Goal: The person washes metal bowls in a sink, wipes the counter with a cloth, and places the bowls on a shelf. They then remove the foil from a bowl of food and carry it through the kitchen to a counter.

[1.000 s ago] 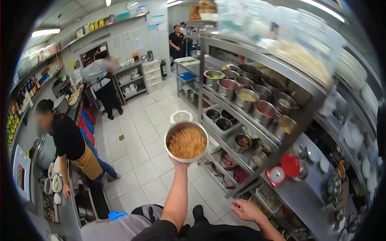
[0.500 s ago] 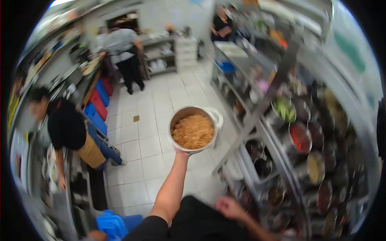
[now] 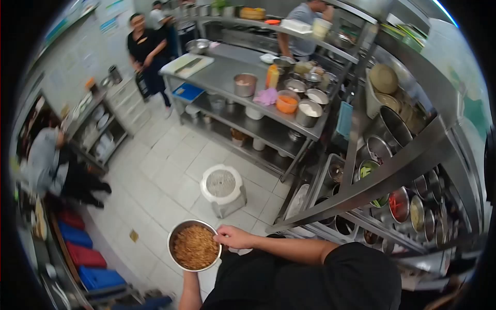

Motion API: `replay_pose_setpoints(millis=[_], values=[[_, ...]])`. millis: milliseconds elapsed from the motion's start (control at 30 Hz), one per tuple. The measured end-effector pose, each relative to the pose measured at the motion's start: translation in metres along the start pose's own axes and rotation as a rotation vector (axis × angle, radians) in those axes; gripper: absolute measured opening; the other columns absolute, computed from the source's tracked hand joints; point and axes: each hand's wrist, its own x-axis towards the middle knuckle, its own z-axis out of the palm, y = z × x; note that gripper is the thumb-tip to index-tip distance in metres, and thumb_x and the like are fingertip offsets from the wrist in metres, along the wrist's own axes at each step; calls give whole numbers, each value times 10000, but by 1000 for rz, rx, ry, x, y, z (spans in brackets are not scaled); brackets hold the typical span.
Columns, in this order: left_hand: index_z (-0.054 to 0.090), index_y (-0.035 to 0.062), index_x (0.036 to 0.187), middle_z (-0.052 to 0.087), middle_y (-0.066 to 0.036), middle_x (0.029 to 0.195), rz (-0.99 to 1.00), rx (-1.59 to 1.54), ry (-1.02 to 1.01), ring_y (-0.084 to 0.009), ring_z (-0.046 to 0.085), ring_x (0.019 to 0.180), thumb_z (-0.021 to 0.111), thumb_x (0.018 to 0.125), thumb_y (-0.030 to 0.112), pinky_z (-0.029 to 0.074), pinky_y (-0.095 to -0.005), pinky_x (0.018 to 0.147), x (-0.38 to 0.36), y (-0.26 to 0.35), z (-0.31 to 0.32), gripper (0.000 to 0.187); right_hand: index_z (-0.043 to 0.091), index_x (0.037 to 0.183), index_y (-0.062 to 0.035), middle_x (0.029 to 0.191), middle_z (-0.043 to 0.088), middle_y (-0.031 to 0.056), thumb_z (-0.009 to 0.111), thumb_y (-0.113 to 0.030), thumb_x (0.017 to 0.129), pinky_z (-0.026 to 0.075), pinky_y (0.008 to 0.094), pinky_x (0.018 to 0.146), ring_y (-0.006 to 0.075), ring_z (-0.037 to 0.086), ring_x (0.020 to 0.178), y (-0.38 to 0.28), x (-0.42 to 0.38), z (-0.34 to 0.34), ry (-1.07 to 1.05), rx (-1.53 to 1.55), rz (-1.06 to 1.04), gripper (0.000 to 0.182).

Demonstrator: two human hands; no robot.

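A round metal bowl (image 3: pixel 172 255) of loose, golden-brown crumbly food (image 3: pixel 195 247) is held out over the tiled floor, low in the view. My left hand (image 3: pixel 190 274) supports it from below; the bowl covers most of that hand, and mainly its wrist and forearm show. At the right side of the rim, my right hand (image 3: pixel 233 237) has its fingers curled against the edge of the bowl. Exactly how the fingertips grip there is hard to make out.
A white plastic stool (image 3: pixel 223 192) stands just ahead. Beyond it is a steel worktable (image 3: pixel 219 64) with pots and bowls. On my right, a steel frame (image 3: pixel 361 181) borders a rack of ingredient bowls. People stand at the far left (image 3: pixel 46 160), back wall (image 3: pixel 147 49) and behind the table (image 3: pixel 302 31).
My view has swung to the right, bringing the stool and worktable into sight. The bowl is closer to my body. My right hand has come up from my side to its rim.
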Motion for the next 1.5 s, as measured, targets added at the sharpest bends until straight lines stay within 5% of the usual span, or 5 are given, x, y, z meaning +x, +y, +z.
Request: replay_pose_setpoints(millis=[300,567,967,1367,1500], values=[[586,31,1471,687,-192,1391,-192,408,258,-308,723,1192,485,1125,354,632,-447,959,306,199,45,484,721,958,70,1512,454,137,621,-131,1052,668,357,889,243,667,1179,-127,127,-106,454,570,-324,244],[583,131,1170,662,-79,1191,-363,669,226,-324,700,1078,694,1039,349,647,-624,859,388,95,48,277,746,822,41,1341,671,299,700,-238,845,536,435,1013,407,658,1179,5,190,-239,929,-39,7,283],[564,70,921,701,-80,867,-347,603,319,-170,656,628,608,900,-61,521,-279,505,628,60,19,140,704,865,-7,1389,617,243,683,-232,1015,552,425,935,359,668,1133,-52,262,-448,681,-179,-327,270],[589,-41,1210,690,-217,1216,-312,645,181,-373,736,1053,536,855,-65,665,-535,947,929,163,102,359,718,1011,10,946,717,280,615,-278,995,535,525,848,468,698,935,-45,247,-541,752,-309,203,306],[621,-21,1087,686,-165,1257,-401,565,160,-363,685,1163,563,925,-25,596,-609,1057,1039,152,91,172,729,1190,-18,1164,738,267,635,-391,1017,537,541,995,461,689,1137,-10,206,-534,381,-470,446,422]])
